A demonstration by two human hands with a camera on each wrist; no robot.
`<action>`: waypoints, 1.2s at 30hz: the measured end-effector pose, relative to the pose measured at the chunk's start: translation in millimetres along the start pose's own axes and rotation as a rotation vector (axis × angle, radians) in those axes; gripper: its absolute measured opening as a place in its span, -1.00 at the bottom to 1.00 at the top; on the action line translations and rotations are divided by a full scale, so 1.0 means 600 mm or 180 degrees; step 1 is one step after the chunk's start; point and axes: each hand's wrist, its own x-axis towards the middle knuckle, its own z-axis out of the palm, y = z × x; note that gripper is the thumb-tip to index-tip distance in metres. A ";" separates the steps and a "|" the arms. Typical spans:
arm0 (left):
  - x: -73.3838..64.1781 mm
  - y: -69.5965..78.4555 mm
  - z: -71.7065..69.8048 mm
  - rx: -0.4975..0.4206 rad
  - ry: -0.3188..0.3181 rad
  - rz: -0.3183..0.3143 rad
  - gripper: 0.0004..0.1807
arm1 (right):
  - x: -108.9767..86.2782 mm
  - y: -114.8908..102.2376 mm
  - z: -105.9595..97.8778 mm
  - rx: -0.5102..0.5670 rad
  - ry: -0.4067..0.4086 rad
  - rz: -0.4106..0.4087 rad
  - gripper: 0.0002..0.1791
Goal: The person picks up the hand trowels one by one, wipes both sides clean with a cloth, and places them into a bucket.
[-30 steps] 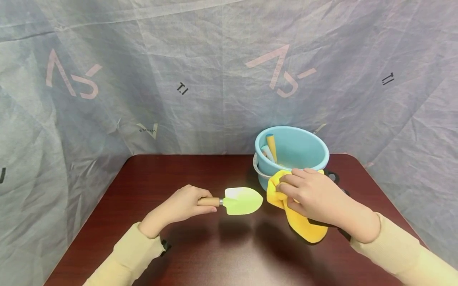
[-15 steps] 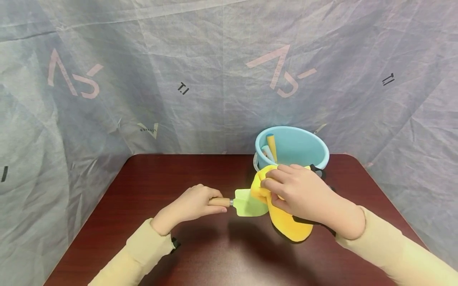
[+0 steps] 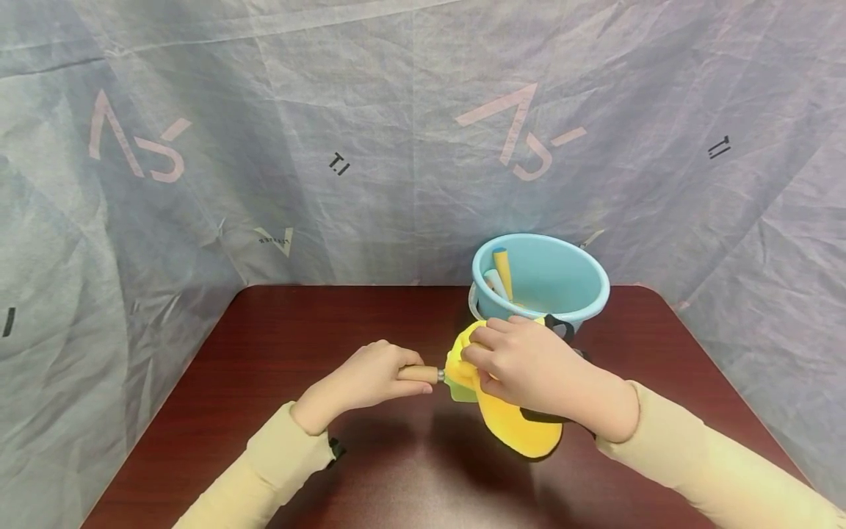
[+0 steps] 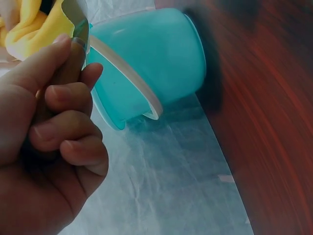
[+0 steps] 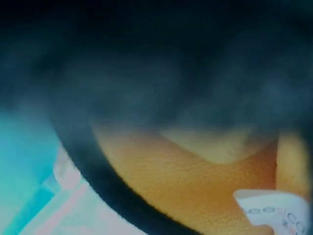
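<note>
My left hand (image 3: 370, 378) grips the wooden handle (image 3: 418, 373) of a small hand trowel, held level above the table. The trowel's light green blade (image 3: 460, 394) points right and is mostly covered by a yellow cloth (image 3: 518, 430) with black edging. Bunched fingers of my right hand (image 3: 529, 367) hold that cloth over the blade, and its lower part hangs down. In the left wrist view the fingers curl round the handle, with the blade (image 4: 78, 17) beside the yellow folds. A dark blur fills much of the right wrist view, above a white printed tag (image 5: 274, 208).
Behind the right hand, a light blue bucket (image 3: 555, 268) stands at the back right of the dark red table (image 3: 344, 316). Inside it are a yellow handle (image 3: 502, 273) and a pale blue one. The bucket's white carrying handle (image 4: 127, 73) shows from the left wrist. Grey sheeting (image 3: 396, 184) surrounds the table.
Both hands have come together: the left moved right with the trowel, the right moved left with the cloth. The cloth has gone from beside the blade to covering most of it.
</note>
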 end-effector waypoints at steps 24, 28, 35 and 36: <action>0.003 0.012 0.001 -0.0030 0.0061 0.0051 -0.76 | -0.012 -0.006 0.028 -0.0213 -0.0246 -0.0083 -0.82; 0.002 0.010 0.001 -0.0049 0.0067 0.0041 -0.75 | -0.014 -0.005 0.029 -0.0246 -0.0218 -0.0108 -0.85; -0.001 0.005 0.000 -0.0015 0.0085 0.0022 -0.75 | -0.021 -0.004 0.026 -0.0279 -0.0357 -0.0084 -0.84; -0.001 0.004 0.000 -0.0005 0.0085 0.0023 -0.75 | -0.022 -0.004 0.026 -0.0289 -0.0372 -0.0080 -0.83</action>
